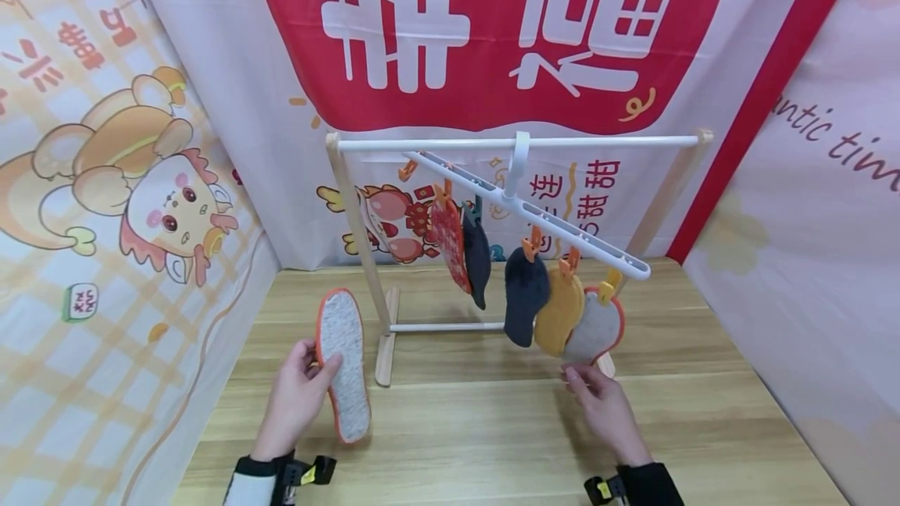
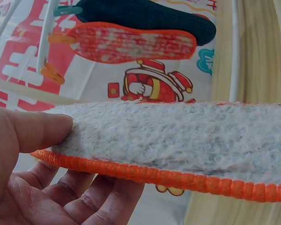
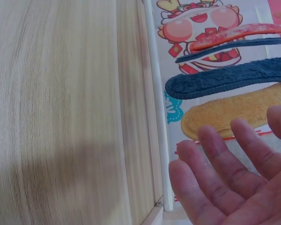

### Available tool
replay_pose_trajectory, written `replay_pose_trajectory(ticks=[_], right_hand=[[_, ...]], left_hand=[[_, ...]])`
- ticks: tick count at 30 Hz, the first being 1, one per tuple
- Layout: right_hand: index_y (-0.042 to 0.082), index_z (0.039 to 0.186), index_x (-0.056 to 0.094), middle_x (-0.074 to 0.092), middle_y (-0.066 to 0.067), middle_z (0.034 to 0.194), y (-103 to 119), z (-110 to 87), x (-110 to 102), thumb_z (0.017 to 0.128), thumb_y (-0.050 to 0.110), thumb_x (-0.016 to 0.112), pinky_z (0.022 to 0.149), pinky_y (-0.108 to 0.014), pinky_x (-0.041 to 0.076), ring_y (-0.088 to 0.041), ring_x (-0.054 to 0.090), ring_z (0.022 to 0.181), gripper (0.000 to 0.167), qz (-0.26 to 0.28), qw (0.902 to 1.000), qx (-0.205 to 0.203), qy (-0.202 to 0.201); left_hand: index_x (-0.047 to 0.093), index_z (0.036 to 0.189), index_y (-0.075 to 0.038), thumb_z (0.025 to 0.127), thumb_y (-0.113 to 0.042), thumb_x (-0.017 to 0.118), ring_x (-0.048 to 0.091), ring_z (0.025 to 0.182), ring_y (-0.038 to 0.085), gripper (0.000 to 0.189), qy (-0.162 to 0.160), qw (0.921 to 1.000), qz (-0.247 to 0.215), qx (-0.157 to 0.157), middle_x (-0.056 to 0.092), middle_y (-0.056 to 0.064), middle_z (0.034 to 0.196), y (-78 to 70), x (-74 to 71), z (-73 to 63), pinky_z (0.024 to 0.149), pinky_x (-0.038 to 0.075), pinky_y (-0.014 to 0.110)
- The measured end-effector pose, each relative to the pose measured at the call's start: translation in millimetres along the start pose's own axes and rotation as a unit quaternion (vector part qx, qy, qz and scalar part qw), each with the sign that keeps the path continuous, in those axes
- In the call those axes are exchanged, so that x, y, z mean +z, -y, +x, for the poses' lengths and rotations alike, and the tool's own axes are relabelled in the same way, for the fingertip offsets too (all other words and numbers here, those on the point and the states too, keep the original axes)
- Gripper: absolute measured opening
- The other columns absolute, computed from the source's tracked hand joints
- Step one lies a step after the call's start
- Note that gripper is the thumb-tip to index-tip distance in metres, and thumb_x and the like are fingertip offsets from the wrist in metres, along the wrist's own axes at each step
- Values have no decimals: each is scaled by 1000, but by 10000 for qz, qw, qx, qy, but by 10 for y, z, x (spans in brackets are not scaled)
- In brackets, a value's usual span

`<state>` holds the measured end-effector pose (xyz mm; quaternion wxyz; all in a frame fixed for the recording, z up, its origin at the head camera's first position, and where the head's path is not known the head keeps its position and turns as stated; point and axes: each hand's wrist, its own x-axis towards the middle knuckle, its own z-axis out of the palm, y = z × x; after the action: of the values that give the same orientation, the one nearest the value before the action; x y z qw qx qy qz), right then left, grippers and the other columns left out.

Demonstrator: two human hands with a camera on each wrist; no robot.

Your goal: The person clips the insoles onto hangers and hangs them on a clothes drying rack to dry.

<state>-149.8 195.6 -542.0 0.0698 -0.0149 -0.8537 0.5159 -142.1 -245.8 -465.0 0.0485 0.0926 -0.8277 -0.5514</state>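
My left hand (image 1: 298, 393) pinches a grey felt insole (image 1: 344, 381) with orange edging, thumb on its face and fingers beneath. It stands nearly upright left of the rack. Near the lower edge of a similar grey insole (image 1: 596, 326), hung from a yellow clip (image 1: 608, 286), is my right hand (image 1: 608, 412), its fingers loosely extended in the right wrist view (image 3: 225, 178). A tan insole (image 1: 562, 311) and a dark blue insole (image 1: 523, 299) hang beside it. Farther along the white clip hanger (image 1: 587, 239) are a red patterned insole (image 1: 448, 236) and another dark insole (image 1: 477, 260).
The hanger hooks over the white top bar (image 1: 436, 144) of a wooden-legged rack (image 1: 358, 233) on the wood-grain table (image 1: 464, 428). An unused orange clip (image 1: 408, 170) dangles at the hanger's far end. Printed cloth walls (image 1: 211, 37) enclose the back and sides.
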Motion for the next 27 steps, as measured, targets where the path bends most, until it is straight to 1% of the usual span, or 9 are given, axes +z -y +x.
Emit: replay_pose_trajectory(ticks=[4,6,10,13,16,20,23,27], right_hand=[[0,109,71,72,-15,98,37,-6,25,102,17,58,72,-26,53,-28,68,88,23,14,10000,-73,37],[-1,110,70,72,-14,98,55,-3,38,102,18,57,73,-26,53,-30,68,90,24,43,9999,-66,83],[-1,110,71,72,-13,97,91,8,68,102,19,58,76,-27,53,-26,68,90,26,93,9998,-93,132],[-1,108,71,71,-11,95,127,23,101,102,20,59,76,-27,52,-22,67,88,25,148,9997,-137,140],[-1,108,71,71,-10,95,175,35,132,101,19,59,77,-28,53,-23,68,88,24,275,9992,-231,193],[1,109,71,72,-9,97,262,56,166,101,20,60,80,-28,54,-21,68,91,24,312,9988,-281,255],[3,113,71,72,-9,103,357,82,194,102,24,59,82,-28,53,-22,67,97,27,358,9985,-175,372],[3,118,69,72,-10,108,524,142,250,103,25,57,85,-28,53,-27,66,103,30,652,9959,-84,621]], left_hand=[[48,128,1,99,-14,62,63,104,30,35,2,9996,-84,266,60,22,122,-72,30,-27,80,56,28],[49,127,2,99,-12,62,64,103,31,34,23,9993,-140,349,61,22,121,-110,47,-37,79,56,28],[49,127,1,99,-13,62,63,104,31,33,69,9991,-200,361,61,22,121,-192,82,-49,80,56,30],[48,129,0,100,-15,61,61,107,31,35,113,9992,-194,335,59,21,123,-245,105,-51,83,56,34],[48,130,-1,100,-16,62,61,109,31,37,175,9990,-209,365,58,20,125,-282,129,-50,85,55,37],[50,127,-2,99,-14,63,62,103,29,34,227,9982,-267,494,60,19,121,-325,165,-56,81,56,35],[51,125,-1,98,-11,63,63,98,28,32,236,9975,-283,597,61,19,117,-353,191,-63,77,56,33],[52,125,-2,98,-10,63,63,97,28,30,249,9974,-232,633,62,18,116,-382,216,-70,78,56,35]])
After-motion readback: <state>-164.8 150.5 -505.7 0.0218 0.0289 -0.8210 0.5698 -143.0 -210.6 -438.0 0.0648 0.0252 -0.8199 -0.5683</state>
